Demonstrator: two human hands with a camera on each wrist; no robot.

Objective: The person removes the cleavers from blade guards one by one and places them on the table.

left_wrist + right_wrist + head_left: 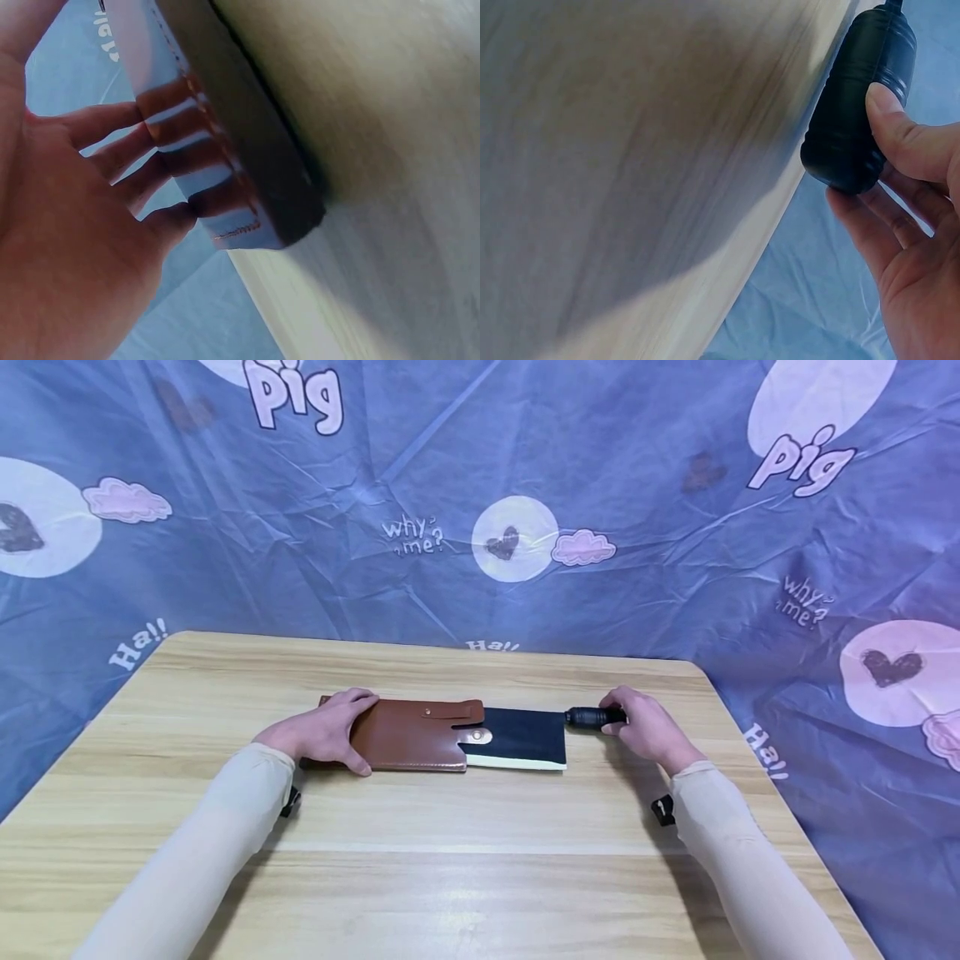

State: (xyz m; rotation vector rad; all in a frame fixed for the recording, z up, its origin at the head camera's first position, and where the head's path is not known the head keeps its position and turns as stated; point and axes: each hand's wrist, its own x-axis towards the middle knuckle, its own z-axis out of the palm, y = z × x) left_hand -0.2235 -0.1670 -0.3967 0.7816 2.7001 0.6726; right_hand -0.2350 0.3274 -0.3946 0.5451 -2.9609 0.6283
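Observation:
A brown leather sheath (408,739) lies on the table, covering part of the dark blade (521,739) of a cleaver. The pale cutting edge faces the near side. My left hand (326,731) spans the sheath's left end, thumb at the near edge and fingers toward the far one. In the left wrist view, spread fingertips touch the glossy sheath (180,135). My right hand (645,727) holds the end of the black ridged handle (587,717). The thumb lies on one side of that handle (847,97), with fingertips at its butt, in the right wrist view.
The light wooden table (465,877) extends around the cleaver. A strap with a snap (477,736) is at the sheath's mouth, against the blade. Behind the table hangs a blue printed cloth (450,460). Dark pieces (663,810) show under both wrists.

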